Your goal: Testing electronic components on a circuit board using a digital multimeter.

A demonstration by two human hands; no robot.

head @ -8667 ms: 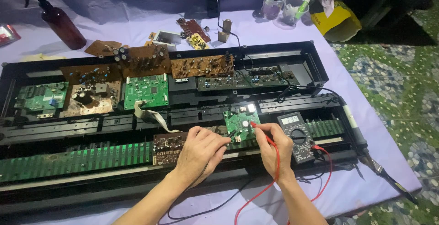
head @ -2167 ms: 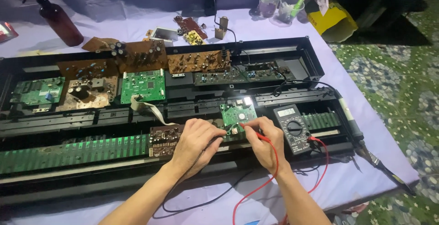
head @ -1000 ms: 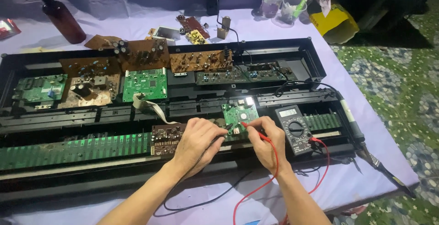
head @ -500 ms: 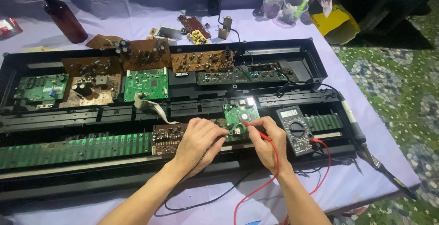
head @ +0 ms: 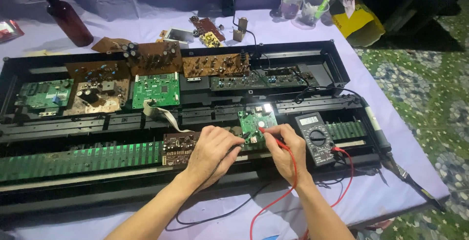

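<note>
Green board (head: 256, 123), centre-right of frame, is sitting where it was a second ago; you're keeping your right hand (head: 286, 149) pinching the red probe (head: 271, 140) on it, left hand (head: 211, 151) curled, pressing its left edge. Meter (head: 316, 137) just right.

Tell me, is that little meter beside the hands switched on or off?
On, it seems: the multimeter shows a pale lit display with faint figures, too small to read.
</note>
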